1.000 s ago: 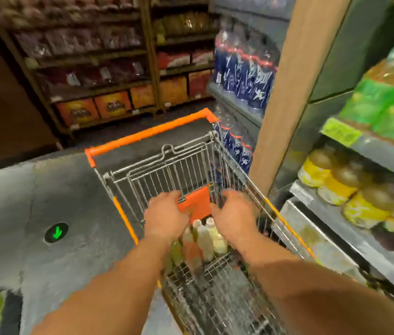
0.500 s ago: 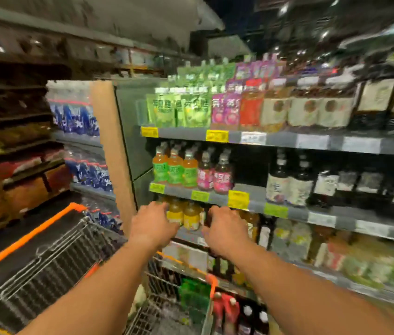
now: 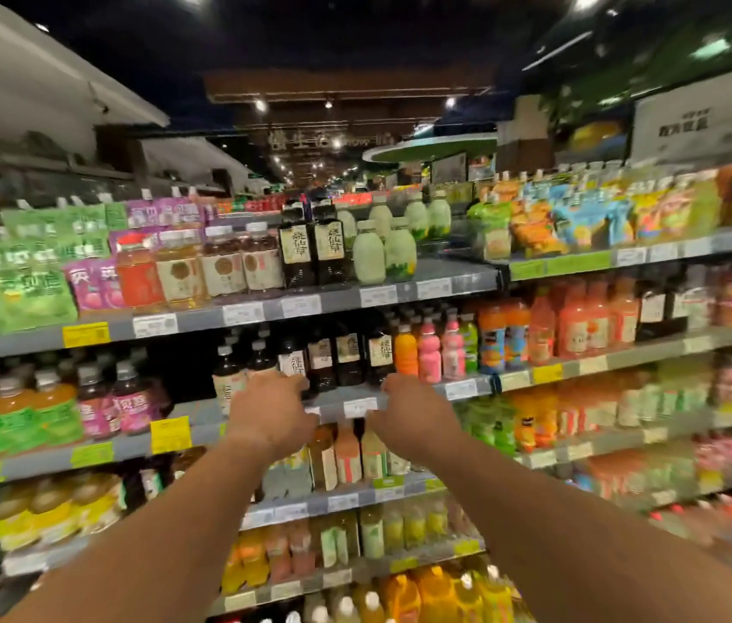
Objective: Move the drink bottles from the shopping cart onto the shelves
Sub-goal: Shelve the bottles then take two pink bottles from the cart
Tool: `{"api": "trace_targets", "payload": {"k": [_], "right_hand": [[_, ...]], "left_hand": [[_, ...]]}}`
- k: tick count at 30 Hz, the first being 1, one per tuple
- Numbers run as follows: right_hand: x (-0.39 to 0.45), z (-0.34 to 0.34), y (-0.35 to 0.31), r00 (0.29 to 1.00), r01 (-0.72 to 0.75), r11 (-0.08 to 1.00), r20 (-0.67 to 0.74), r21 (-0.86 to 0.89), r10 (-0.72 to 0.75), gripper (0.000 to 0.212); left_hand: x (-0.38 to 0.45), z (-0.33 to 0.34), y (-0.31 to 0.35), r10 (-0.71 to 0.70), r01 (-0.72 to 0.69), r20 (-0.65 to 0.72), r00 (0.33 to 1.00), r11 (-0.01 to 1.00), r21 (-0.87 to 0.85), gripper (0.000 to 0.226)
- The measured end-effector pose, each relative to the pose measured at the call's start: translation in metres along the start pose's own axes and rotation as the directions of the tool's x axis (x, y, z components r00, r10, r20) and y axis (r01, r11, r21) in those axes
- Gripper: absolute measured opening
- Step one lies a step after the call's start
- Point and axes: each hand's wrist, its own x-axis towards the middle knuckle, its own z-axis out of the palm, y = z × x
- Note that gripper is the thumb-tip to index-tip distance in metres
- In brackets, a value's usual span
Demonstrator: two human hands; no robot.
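Fingers of my left hand (image 3: 270, 413) and my right hand (image 3: 413, 413) curl down away from me, and I cannot tell if they hold anything, because I only see the backs. Both hands are up in front of the shelves (image 3: 400, 293), side by side and a little apart, near the dark bottles (image 3: 348, 357) on the middle shelf. I see many drink bottles standing in rows on every shelf, left and right.

both hands' fingers face away, so any grasp is hidden; far-right shelf bottles (image 3: 714, 397) blur.
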Motion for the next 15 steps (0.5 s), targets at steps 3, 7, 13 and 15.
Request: {"api": "trace_targets", "payload": {"k": [3,7,13,15], "right_hand": [[-0.013,-0.023,0.039,0.999,-0.028,0.999,-0.021,0.033,0.028,0.041],[-0.024,-0.049,0.088,0.997,-0.065,0.998,-0.029,0.023,0.065,0.039],[-0.017,-0.075,0.152,0.994,-0.105,0.994,-0.013,-0.032,0.104,0.042],[-0.013,-0.078,0.168,0.992,-0.130,0.990,-0.018,-0.056,0.129,0.040]], "left_hand": [[-0.001,0.006,0.047,0.014,-0.014,0.025,1.000,1.000,-0.011,0.048],[0.008,0.013,0.101,0.043,-0.041,0.050,0.998,0.999,-0.030,0.051],[0.030,0.029,0.161,0.066,-0.060,0.071,0.995,0.995,-0.083,0.050],[0.041,0.036,0.173,0.070,-0.061,0.080,0.994,0.992,-0.108,0.047]]}}
